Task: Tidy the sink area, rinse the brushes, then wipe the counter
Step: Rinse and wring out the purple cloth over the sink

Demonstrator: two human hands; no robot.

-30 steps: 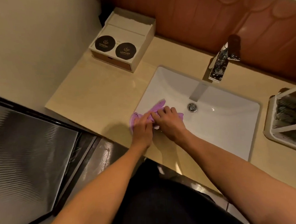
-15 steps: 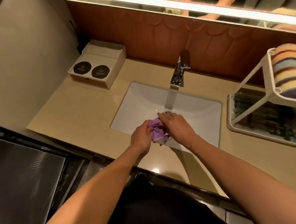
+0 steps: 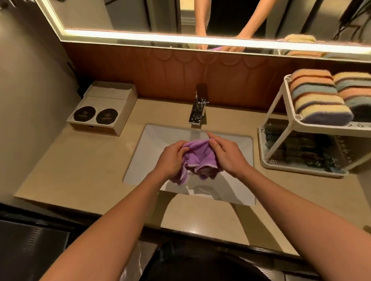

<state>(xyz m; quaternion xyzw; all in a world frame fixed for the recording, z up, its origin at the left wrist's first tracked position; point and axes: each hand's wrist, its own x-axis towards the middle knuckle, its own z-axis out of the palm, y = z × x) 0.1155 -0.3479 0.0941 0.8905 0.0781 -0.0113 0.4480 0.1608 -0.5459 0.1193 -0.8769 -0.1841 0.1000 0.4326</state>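
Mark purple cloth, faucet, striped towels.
purple cloth (image 3: 200,154): head view, bunched middle.
faucet (image 3: 197,115): head view, chrome spout.
striped towels (image 3: 317,96): head view, left roll's top.

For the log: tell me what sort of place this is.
Probably a hotel or home bathroom: a white sink under a chrome faucet, a lit mirror above, rolled striped towels on a rack.

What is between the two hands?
A bunched purple cloth, gripped by the left hand and the right hand above the sink, as the head view shows.
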